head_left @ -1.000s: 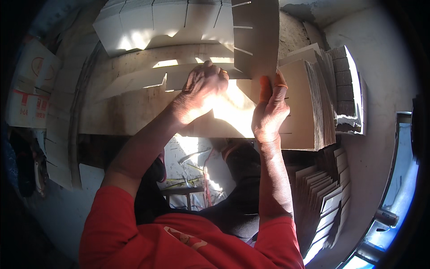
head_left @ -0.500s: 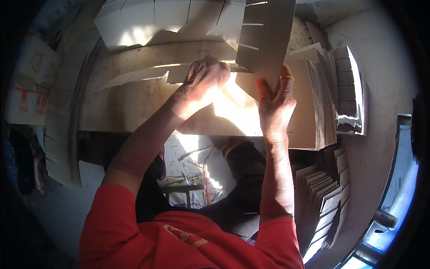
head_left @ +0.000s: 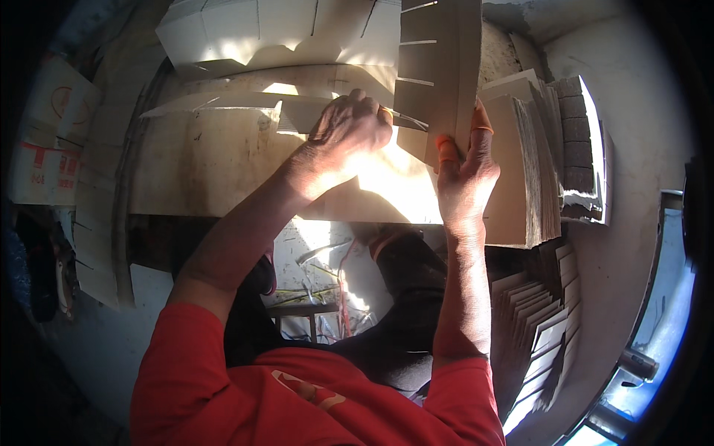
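My left hand (head_left: 348, 130) is closed over the worktop, its fingers curled on a pale cardboard strip (head_left: 223, 102) that runs off to the left. An orange cover shows on one of its fingertips. A long slotted cardboard divider (head_left: 440, 67) points away from me, gripped near its lower end between the thumb and fingers of my right hand (head_left: 468, 175). Orange covers sit on that thumb and a finger. Cut slots open along the divider's left edge, and the lowest lies close to my left fingertips. Whether the two pieces interlock there is hidden by glare and fingers.
Beside my right hand stands a stack of cardboard sheets (head_left: 513, 171). More slotted cardboard (head_left: 282, 33) lies along the worktop's (head_left: 171, 171) far side. Bundled dividers (head_left: 532, 320) stand below right. A printed carton (head_left: 52, 141) is at far left.
The divider in my right hand has tilted and shifted slightly, and its end has moved toward me. My left hand has edged right, and the strip on the left lies at a flatter angle.
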Demonstrator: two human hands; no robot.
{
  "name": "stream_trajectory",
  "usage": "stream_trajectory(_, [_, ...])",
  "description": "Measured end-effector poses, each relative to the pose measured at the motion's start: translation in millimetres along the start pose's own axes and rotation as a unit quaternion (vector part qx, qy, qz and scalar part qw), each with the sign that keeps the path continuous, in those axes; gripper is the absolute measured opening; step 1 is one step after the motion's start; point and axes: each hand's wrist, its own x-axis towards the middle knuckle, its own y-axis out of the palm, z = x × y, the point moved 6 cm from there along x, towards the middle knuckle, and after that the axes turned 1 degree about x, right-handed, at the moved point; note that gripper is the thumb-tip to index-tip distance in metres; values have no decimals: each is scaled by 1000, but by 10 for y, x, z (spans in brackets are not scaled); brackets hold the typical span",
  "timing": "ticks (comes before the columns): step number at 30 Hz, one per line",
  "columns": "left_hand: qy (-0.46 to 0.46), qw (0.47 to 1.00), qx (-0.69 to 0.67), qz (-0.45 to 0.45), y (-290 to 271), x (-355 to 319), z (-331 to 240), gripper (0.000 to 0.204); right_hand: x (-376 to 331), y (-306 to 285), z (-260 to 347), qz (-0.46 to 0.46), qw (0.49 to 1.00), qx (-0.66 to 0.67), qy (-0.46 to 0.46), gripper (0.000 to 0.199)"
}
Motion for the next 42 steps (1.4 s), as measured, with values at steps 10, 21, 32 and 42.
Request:
stream_trajectory(10, [-23,999,-40,-10,32,-61,71,10,-73,61,9,17,999,-39,32,60])
stream_trajectory(21, [-54,994,-84,42,43,88,196,5,40,-57,-94,67,975,68,201,58])
stream_trajectory(32, [-31,986,-164,-1,-76,6,65,8,-2,8,-83,45,996,12,74,59])
stream_trajectory(42, [-62,990,-115,48,13,34,33,9,-17,39,-38,61,996,-21,66,58])
